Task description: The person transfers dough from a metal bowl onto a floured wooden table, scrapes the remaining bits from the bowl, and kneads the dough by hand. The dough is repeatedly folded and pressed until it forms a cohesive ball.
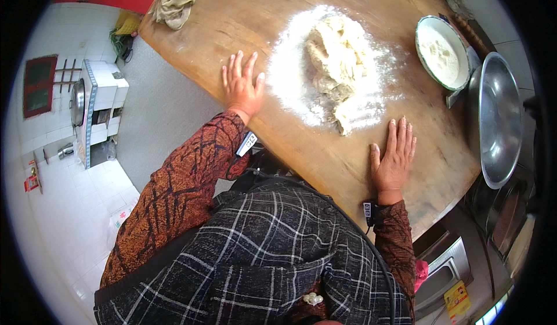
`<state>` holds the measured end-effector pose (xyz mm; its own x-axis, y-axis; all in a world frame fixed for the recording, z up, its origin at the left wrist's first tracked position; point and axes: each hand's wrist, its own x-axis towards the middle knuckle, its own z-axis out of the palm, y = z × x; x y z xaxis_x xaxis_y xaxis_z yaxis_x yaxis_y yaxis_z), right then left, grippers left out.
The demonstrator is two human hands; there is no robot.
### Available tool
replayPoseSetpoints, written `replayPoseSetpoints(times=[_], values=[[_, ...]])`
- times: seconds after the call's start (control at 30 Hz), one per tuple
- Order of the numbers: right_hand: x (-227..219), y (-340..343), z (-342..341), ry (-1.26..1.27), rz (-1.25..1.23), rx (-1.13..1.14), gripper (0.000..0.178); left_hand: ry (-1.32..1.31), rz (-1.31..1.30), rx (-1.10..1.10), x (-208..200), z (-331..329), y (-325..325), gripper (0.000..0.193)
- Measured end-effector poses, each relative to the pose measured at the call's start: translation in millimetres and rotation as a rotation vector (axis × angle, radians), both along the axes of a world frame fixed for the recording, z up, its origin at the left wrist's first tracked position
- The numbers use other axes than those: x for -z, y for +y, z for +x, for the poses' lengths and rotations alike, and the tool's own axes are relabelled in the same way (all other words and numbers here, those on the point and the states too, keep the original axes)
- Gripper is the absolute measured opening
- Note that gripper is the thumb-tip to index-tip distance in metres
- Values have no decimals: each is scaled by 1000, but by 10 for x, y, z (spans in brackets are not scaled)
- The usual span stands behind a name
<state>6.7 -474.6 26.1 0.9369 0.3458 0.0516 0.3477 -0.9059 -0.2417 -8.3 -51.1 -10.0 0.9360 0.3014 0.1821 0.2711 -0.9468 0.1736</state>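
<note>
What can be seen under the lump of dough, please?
White flour lies around the dough on the wooden table, right up to the dough's edges. The surface directly beneath the dough is covered, so whether flour lies there too cannot be told.

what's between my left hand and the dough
In the head view, a narrow strip of the wooden table, then loose white flour, lies between your left hand and the dough.

Cream on the dough (338, 52), tan on the cloth (174, 4) near the counter's (232, 23) left corner. Black-lined rust on the sleeves (174, 180).
</note>
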Motion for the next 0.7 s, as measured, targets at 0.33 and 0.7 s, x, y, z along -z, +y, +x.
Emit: replayPoseSetpoints(times=[0.33,0.7], values=[[-13,18,5,27,-6,20,78,18,9,-4,-15,7,-8,66],[-20,4,12,9,25,5,76,37,-11,-16,-49,-2,-21,63]])
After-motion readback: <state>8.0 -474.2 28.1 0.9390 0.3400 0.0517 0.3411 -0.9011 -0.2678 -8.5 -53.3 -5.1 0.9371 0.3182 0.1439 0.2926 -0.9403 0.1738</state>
